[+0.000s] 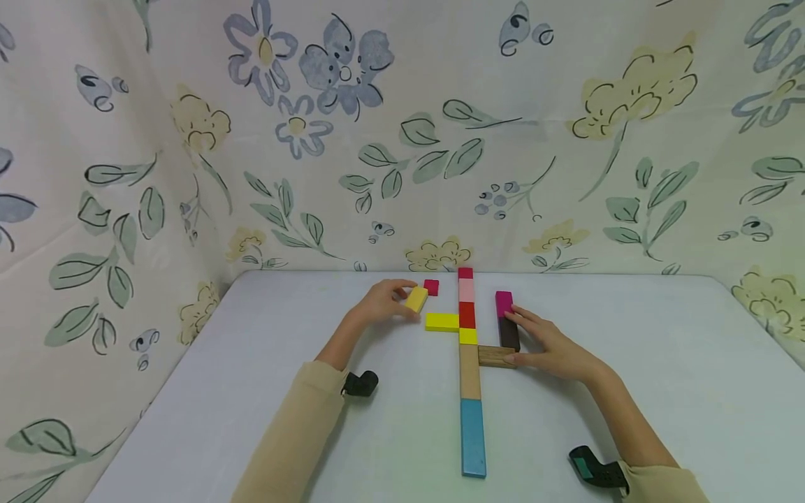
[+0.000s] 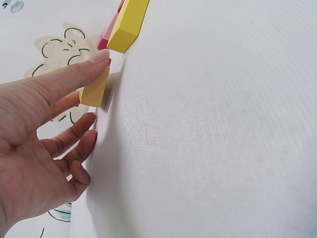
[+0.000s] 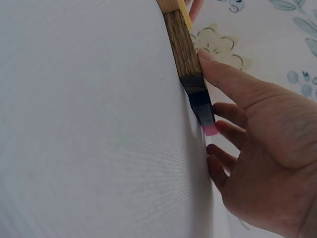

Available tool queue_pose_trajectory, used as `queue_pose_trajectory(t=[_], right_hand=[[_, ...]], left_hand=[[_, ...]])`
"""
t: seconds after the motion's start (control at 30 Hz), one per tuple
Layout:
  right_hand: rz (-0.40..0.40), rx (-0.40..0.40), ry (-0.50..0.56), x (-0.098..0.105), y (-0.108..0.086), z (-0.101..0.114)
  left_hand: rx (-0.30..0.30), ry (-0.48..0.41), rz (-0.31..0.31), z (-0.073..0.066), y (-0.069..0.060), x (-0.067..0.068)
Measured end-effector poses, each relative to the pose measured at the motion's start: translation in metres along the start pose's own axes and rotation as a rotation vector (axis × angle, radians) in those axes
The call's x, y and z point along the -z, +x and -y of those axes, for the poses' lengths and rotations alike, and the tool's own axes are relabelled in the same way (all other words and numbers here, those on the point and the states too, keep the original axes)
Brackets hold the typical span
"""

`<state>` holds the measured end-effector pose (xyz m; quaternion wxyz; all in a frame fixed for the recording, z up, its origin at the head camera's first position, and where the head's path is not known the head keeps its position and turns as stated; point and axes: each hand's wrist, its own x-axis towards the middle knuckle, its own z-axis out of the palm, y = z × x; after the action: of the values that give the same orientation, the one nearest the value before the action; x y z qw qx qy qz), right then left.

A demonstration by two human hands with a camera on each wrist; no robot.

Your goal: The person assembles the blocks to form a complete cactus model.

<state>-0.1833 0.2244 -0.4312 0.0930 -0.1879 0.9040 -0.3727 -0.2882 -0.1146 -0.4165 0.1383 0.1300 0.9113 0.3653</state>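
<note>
My left hand (image 1: 382, 302) pinches a pale yellow block (image 1: 416, 299) between thumb and fingers, beside a small crimson block (image 1: 431, 287). In the left wrist view, the thumb lies against that yellow block (image 2: 95, 88). My right hand (image 1: 556, 349) rests its thumb at the end of a dark-grained wooden block (image 1: 492, 355). Its fingers touch the side of a black block (image 1: 509, 335) and a magenta block (image 1: 504, 302) lined up above it. The wooden block extends right from a long row of blocks, and a bright yellow block (image 1: 442, 322) extends left.
The row runs down the white table (image 1: 402, 433): crimson, pink (image 1: 466, 288), red (image 1: 467, 315), yellow (image 1: 468, 337), tan (image 1: 469, 372), and a long blue block (image 1: 473, 436) nearest me. A flowered cloth (image 1: 402, 230) hangs behind the table's far edge.
</note>
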Motion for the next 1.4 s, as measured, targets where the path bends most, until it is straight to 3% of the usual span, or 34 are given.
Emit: queue_pose_trajectory(t=[0.3,0.67,0.93,1.4], right_hand=[[-0.005,0.000,-0.007,0.000,0.000,0.002],[-0.001,-0.006,0.001,0.000,0.000,0.004],[0.001,-0.007,-0.004,0.000,0.000,0.003],[0.006,-0.017,-0.012,0.000,0.000,0.003]], left_hand=[[-0.015,0.023,-0.038,-0.007,0.010,-0.003],[0.079,-0.008,-0.107,-0.012,0.018,-0.016],[0.090,-0.043,-0.088,-0.012,0.017,-0.015],[0.068,-0.106,-0.098,-0.001,0.019,-0.011]])
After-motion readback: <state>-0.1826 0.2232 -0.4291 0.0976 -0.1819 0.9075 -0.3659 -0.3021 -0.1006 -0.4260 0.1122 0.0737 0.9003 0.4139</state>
